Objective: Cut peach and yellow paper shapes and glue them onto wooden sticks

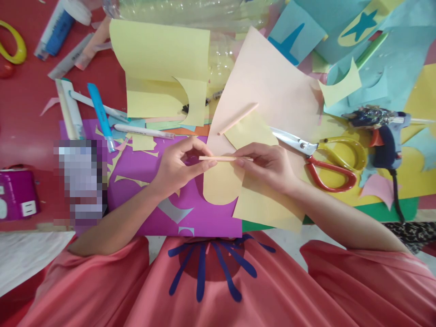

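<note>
A thin peach paper roll stretches level between my two hands. My left hand pinches its left part between thumb and fingers. Toward its other end, my right hand grips it the same way, hiding part of it. Just below lies a yellow paper piece with a rounded edge. Beyond my hands, a second peach roll rests on a large peach sheet. Scissors with red and yellow handles lie open to the right of my right hand.
A glue gun with a dark cord lies at the right. Purple paper with scraps spreads at the left, near markers and a blurred-out rectangular object. Yellow sheets and clear plastic lie at the back.
</note>
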A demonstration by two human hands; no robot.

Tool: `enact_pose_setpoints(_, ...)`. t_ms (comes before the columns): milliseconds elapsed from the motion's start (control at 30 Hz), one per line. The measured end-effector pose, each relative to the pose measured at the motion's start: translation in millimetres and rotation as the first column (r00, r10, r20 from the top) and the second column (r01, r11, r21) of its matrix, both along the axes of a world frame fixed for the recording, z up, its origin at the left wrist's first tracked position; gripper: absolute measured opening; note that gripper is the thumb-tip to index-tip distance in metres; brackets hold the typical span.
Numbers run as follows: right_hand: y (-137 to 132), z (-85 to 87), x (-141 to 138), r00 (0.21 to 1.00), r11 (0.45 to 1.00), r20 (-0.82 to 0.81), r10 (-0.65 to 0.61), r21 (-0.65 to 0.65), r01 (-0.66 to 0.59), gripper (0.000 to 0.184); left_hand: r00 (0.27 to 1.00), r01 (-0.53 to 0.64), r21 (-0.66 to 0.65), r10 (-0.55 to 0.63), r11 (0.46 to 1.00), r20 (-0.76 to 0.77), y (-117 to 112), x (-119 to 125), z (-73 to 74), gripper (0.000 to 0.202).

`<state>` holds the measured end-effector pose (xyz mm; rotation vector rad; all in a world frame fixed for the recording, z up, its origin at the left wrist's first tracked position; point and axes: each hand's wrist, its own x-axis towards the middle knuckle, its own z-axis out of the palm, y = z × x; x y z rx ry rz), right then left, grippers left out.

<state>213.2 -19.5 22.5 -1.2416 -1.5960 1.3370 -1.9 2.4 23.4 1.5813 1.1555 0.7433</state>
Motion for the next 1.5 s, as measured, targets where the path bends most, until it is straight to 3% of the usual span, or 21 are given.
enact_pose_setpoints(200, 0, 0.2, 0, 1.0, 0.999, 0.016, -0.001, 0.033, 0.0, 0.015, 0.991, -0.024, 0.081, 0.013, 0.996, 0.13, 0, 1, -3.4, 0.03)
enact_pose_setpoints(467, 1, -0.6, 1, 1.0, 0.994, 0.016, 0.003, 0.11, -0.005, 0.011, 0.971, 0.03, 0.0, -0.029, 1.0, 0.239, 1, 0, -8.7, 0.03)
enact_pose_setpoints(600, 0, -0.3, 1, 1.0, 0.992, 0.026, 0.006, 0.122, -0.009, 0.011, 0.971, 0.106, -0.039, -0.095, 0.994, 0.221, -2, -2, -6.3, 0.037)
enact_pose_setpoints(833, 1, -0.2, 0, 1.0, 0.993, 0.021, 0.015, 0.113, -0.018, 0.012, 0.971, 0.126, -0.025, -0.118, 0.992, 0.206, -4, -4, -6.6, 0.053)
enact_pose_setpoints(1100, 0, 0.0, 1, 1.0, 0.995, 0.015, 0.017, 0.099, -0.018, 0.011, 0.965, 0.154, -0.014, -0.147, 0.988, 0.219, -3, -4, -6.0, 0.055)
enact_pose_setpoints(1500, 0, 1.3, 1, 0.998, 0.996, 0.06, 0.001, 0.092, -0.007, 0.012, 0.97, 0.102, 0.072, -0.115, 0.992, 0.214, -1, -5, -10.5, 0.053)
